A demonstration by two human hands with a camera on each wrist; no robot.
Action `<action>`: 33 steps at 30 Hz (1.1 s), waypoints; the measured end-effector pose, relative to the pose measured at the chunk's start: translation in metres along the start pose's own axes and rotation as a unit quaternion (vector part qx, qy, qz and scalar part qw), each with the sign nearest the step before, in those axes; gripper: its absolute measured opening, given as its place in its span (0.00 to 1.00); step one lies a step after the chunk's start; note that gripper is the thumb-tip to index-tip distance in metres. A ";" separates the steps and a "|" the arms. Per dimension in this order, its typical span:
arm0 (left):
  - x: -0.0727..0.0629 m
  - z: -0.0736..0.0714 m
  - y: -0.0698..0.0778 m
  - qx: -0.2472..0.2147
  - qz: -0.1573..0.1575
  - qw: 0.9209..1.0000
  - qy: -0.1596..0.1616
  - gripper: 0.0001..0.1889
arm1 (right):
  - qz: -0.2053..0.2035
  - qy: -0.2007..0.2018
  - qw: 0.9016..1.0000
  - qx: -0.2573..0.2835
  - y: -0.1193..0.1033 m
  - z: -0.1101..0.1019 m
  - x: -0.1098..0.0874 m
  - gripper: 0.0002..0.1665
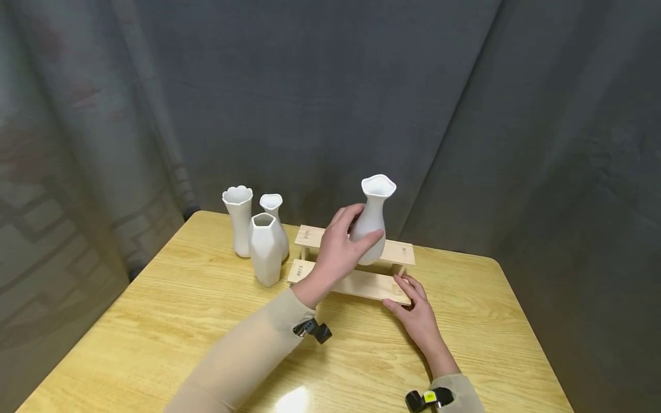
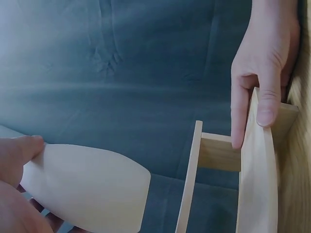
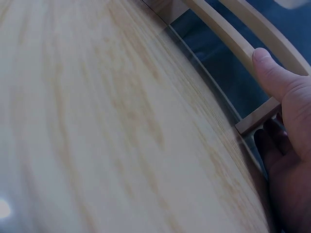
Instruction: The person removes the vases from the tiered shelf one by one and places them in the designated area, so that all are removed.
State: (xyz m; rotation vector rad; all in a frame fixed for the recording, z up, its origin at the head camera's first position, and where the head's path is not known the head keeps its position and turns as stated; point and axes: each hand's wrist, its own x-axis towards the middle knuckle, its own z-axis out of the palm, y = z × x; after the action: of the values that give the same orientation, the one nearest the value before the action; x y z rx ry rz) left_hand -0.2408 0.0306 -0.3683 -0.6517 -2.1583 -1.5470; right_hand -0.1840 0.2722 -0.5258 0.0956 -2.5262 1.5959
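My left hand [image 1: 338, 246] holds a white vase [image 1: 374, 221] with a wavy rim, upright, its thumb across the front of the body. The vase is above a two-step wooden stand [image 1: 361, 283]; in the left wrist view a gap shows between the vase's base [image 2: 112, 189] and the upper board [image 2: 190, 179]. With thumb and fingers on either side of the lower board, my right hand [image 1: 419, 315] grips the stand's right end. In the right wrist view that thumb [image 3: 272, 73] lies along the board's edge, while some fingers are partly hidden behind a leg.
Left of the stand, three white vases stand close together: a scalloped one [image 1: 240, 229], a faceted one [image 1: 265, 252] and a narrow-necked one [image 1: 271, 202] partly hidden behind it. They share a wooden table [image 1: 181, 321]. Grey curtains [image 1: 320, 103] hang behind the table and at its sides.
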 end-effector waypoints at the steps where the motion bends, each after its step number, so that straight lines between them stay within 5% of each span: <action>1: -0.003 -0.004 0.000 -0.002 -0.001 1.000 -0.001 0.30 | -0.001 -0.001 1.000 -0.001 0.000 0.000 0.000 0.46; 20: -0.060 -0.077 -0.011 -0.023 -0.053 0.998 -0.006 0.30 | -0.005 -0.012 1.000 0.014 0.000 -0.004 0.002 0.45; 33: -0.093 -0.123 -0.017 0.025 -0.062 0.998 0.012 0.30 | 0.000 -0.011 1.000 0.004 0.000 -0.007 0.003 0.46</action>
State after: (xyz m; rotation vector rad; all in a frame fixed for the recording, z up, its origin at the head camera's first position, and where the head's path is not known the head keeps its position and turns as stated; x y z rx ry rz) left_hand -0.1691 -0.1039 -0.3971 -0.4878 -2.2492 -1.5489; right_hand -0.1864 0.2781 -0.5222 0.1139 -2.5366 1.6133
